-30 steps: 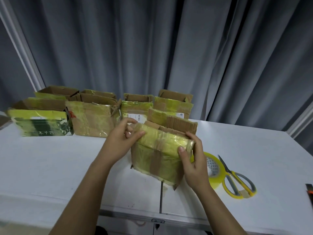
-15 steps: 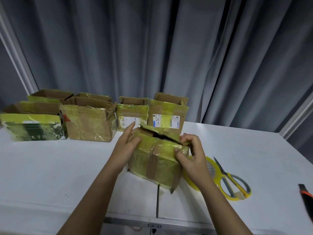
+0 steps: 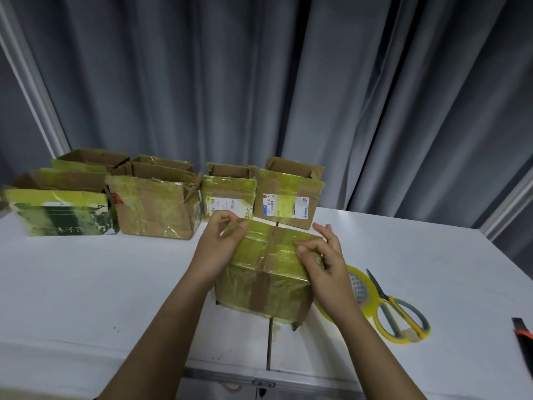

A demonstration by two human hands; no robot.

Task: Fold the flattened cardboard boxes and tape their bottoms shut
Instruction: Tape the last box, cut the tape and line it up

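Observation:
A small cardboard box (image 3: 264,280) wrapped in yellowish tape stands on the white table (image 3: 86,284) in front of me, its flaps folded flat on top. My left hand (image 3: 219,243) lies against the box's left side, fingers curled over the far left corner of the top. My right hand (image 3: 324,262) rests on the right side; its thumb and forefinger press on the top flap and the other fingers lift off, fairly straight. A roll of yellow tape (image 3: 359,293) lies just right of the box, partly behind my right wrist.
Yellow-handled scissors (image 3: 399,317) lie beside the tape. A utility knife (image 3: 523,337) pokes in at the right edge. Several opened boxes (image 3: 157,209) stand in a row along the back of the table, before a grey curtain. A seam in the table runs under the box.
The raised top flaps have been folded down flat. The box has been set lower on the table, and both hands have shifted onto its top.

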